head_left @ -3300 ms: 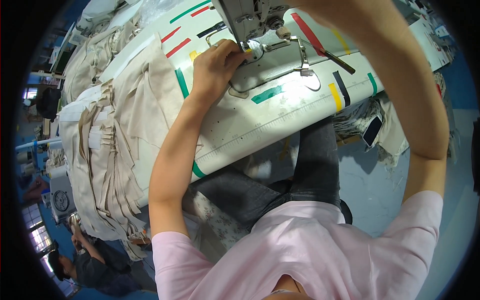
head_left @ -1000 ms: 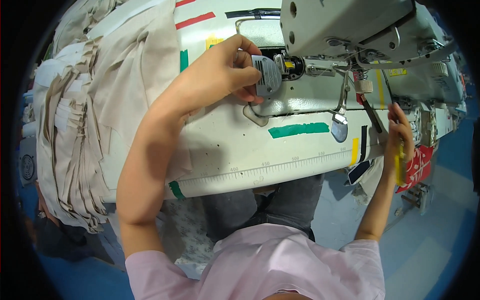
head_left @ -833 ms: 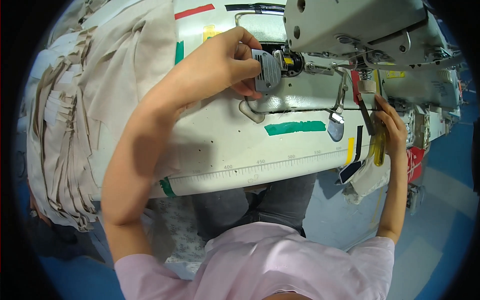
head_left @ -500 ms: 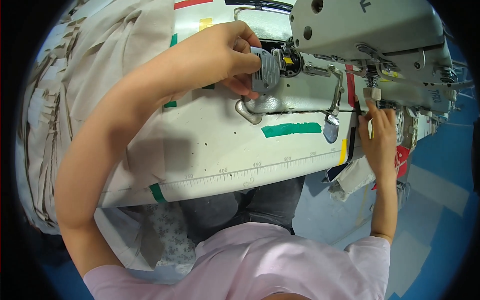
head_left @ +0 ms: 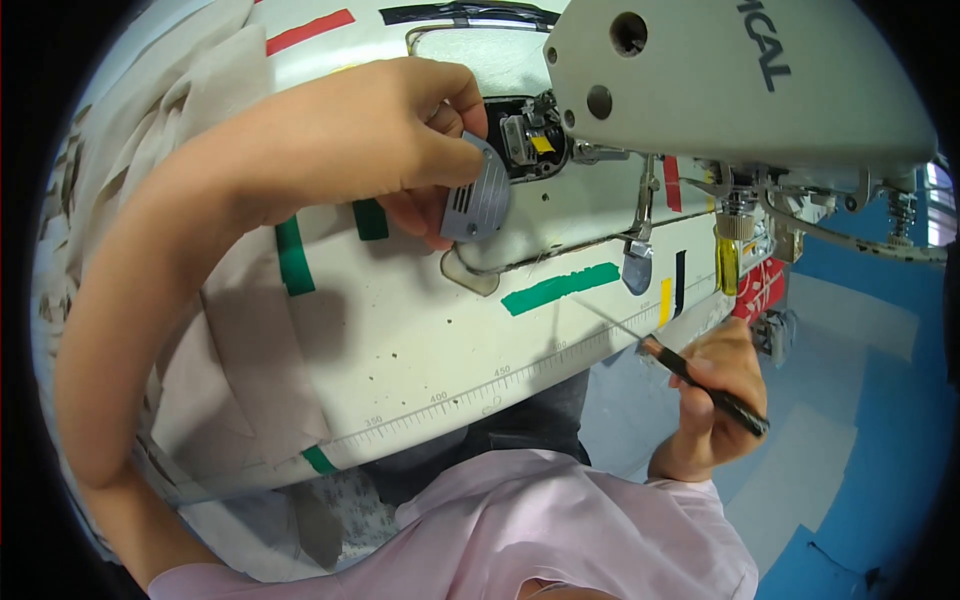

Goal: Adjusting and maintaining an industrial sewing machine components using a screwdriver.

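Note:
Pinched in my left hand [head_left: 430, 135] is a grey metal needle plate [head_left: 483, 200] with slots and grooves, lifted off the sewing machine bed. Just right of it lies the opening [head_left: 525, 140] where the feed dog shows, with a scrap of yellow beside it. My right hand [head_left: 715, 390] grips a screwdriver [head_left: 690, 372] by its black handle, over the table's front edge. Its thin shaft points left and away toward the green tape [head_left: 560, 288]. The fingers behind the needle plate are partly hidden.
The sewing machine head [head_left: 740, 80] overhangs the bed from the right. Beige fabric pieces [head_left: 220, 330] cover the table's left side. A ruler strip [head_left: 470, 388] runs along the front edge. A metal lever [head_left: 640, 230] stands right of the bed.
My right hand has come from the table's right side toward me, bringing the screwdriver into plain view. The needle plate stays in my left hand; the view has shifted.

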### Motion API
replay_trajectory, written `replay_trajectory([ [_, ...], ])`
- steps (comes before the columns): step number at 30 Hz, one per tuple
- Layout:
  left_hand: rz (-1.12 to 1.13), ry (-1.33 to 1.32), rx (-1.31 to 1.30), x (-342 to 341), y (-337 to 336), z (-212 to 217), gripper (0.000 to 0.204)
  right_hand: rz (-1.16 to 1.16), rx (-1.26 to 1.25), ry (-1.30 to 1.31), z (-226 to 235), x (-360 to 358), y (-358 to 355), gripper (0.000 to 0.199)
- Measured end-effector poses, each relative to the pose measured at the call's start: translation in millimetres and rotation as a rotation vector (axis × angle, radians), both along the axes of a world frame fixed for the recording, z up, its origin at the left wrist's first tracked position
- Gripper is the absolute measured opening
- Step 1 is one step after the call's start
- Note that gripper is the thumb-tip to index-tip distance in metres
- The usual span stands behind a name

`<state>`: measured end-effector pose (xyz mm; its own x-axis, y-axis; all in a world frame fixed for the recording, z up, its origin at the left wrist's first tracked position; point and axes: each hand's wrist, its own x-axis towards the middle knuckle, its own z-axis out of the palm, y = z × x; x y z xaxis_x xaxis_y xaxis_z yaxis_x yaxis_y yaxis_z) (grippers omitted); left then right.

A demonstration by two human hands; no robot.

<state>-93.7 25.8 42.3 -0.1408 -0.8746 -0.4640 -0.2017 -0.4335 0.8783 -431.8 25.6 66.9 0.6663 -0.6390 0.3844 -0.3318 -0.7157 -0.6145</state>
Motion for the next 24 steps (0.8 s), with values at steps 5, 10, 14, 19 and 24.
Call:
replay_trajectory([
  [5,-0.031,0.032,-0.1,4.8,6.2,-12.4,0.025,0.07,-0.42,-0.301,-25.3,26.3,-12.6,0.045],
  [10,0.013,0.07,-0.16,2.2,11.1,-18.9,0.024,0.039,-0.481,0.06,-41.5,51.9,-39.4,0.042],
  [14,0.011,0.064,-0.157,4.0,12.0,-18.9,0.024,0.054,-0.502,0.015,-52.8,66.1,-52.5,0.043],
  [19,0.027,0.053,-0.169,2.9,12.5,-20.4,0.021,0.097,-0.503,-0.008,-56.8,74.1,-61.5,0.043],
  [24,0.023,0.059,-0.176,1.9,9.8,-22.6,0.02,0.17,-0.639,0.027,-56.1,79.2,-76.1,0.042],
])
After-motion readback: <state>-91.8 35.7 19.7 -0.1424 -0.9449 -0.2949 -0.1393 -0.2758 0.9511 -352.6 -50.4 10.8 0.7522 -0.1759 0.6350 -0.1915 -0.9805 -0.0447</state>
